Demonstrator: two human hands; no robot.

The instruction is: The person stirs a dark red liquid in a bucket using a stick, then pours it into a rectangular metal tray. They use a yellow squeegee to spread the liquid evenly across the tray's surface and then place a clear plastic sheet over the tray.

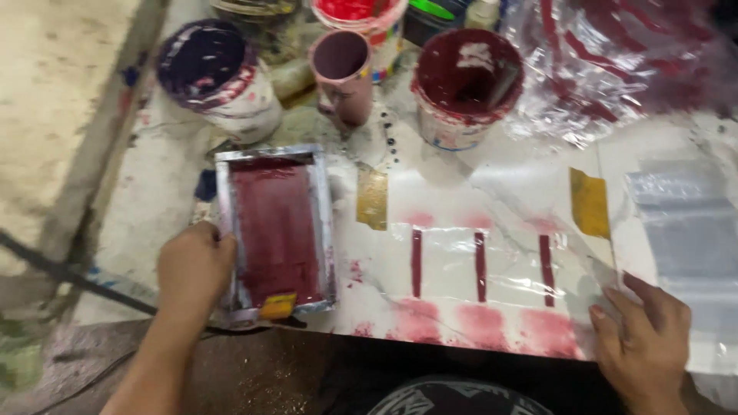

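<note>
The left hand [194, 265] grips the left rail of a small rectangular metal-framed printing screen [277, 230] soaked in dark red ink, fingers curled over the frame's edge. The screen lies flat on the paint-stained white desk [154, 200], toward its left front part, with a yellow patch of tape at its near edge. The right hand [644, 342] rests at the desk's front right, fingers spread and pressed flat on a clear plastic sheet [492, 261], holding nothing closed in its grasp. That sheet bears three dark red vertical stripes [480, 265], with pinkish red smudges below them near the desk's edge. A yellow strip of tape [590, 202] sits at the sheet's upper right, and a gold-speckled patch [373, 198] lies just right of the screen. Further right lies a stack of clear plastic bags [684, 230]. Behind the screen stand open paint tubs: a white tub of dark purple paint [219, 77], a pink cup [342, 73], and a tub of deep red paint [463, 84]. Crumpled, red-smeared plastic film [615, 61] fills the far right corner.
</note>
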